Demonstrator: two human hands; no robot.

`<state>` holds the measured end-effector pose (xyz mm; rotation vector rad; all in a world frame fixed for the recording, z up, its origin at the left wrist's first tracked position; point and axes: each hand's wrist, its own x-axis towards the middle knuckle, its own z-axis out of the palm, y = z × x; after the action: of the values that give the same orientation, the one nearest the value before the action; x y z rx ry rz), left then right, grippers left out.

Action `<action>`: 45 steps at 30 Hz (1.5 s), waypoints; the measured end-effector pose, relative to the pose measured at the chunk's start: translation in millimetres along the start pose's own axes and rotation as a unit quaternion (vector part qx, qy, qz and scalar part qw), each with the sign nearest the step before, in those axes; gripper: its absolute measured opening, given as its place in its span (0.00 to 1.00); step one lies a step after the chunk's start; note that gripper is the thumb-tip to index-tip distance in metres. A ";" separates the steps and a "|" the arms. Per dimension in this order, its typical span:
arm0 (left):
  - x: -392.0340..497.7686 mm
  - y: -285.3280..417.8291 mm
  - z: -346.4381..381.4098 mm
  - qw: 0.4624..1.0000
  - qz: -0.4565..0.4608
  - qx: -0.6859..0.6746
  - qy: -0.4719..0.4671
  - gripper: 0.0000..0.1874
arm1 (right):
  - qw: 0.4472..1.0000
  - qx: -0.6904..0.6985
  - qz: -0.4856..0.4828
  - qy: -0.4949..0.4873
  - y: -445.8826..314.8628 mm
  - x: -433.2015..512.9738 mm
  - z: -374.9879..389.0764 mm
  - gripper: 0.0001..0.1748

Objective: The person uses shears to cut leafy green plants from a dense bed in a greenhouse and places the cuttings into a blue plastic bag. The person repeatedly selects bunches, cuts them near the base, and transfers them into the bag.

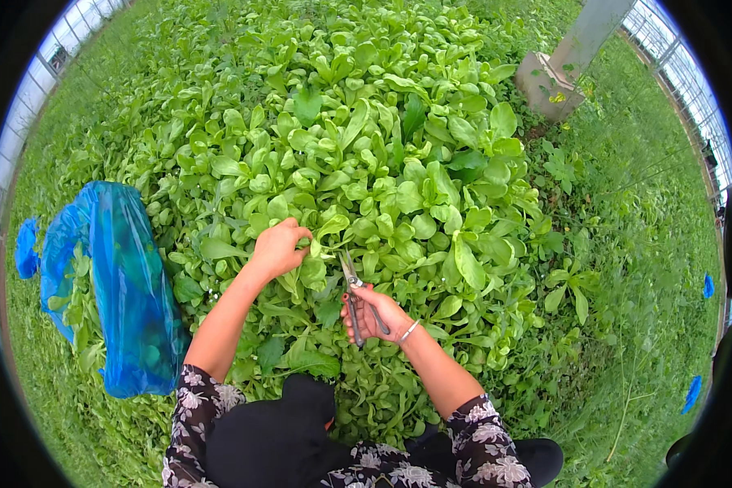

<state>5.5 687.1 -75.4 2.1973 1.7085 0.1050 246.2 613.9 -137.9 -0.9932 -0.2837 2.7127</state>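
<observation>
My right hand is closed around garden snips with red and dark handles. Their narrow blades stand a little apart and point up among the leafy green plants. Just left of the blade tips, my left hand has its fingers curled at a light green leafy shoot; the fingertips are partly hidden, so whether they grip it I cannot tell. A silvery bangle sits on my right wrist. Dense leaves surround both hands.
To the left lies a blue plastic bag with green leaves at its opening. A concrete post footing stands at the upper right. Small blue pieces lie far right, another blue bag far left. Greenhouse framing curves along the rim.
</observation>
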 end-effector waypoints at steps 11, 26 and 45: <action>-25.1 0.3 5.0 0.989 0.079 -0.122 0.025 0.10 | 0.993 0.002 -0.088 0.084 14.6 10.7 10.4 0.26; -28.5 -2.7 21.0 0.992 0.033 -0.119 0.024 0.11 | 0.971 -0.109 -0.116 0.178 17.5 17.4 19.2 0.26; -6.4 -45.3 10.2 0.929 -0.089 -0.313 0.178 0.14 | 0.991 0.033 -0.073 0.111 3.8 89.8 39.4 0.27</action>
<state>-35.3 688.1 -98.4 1.6037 1.7224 0.9156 153.4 632.1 -163.9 -1.1923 -0.2131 2.4394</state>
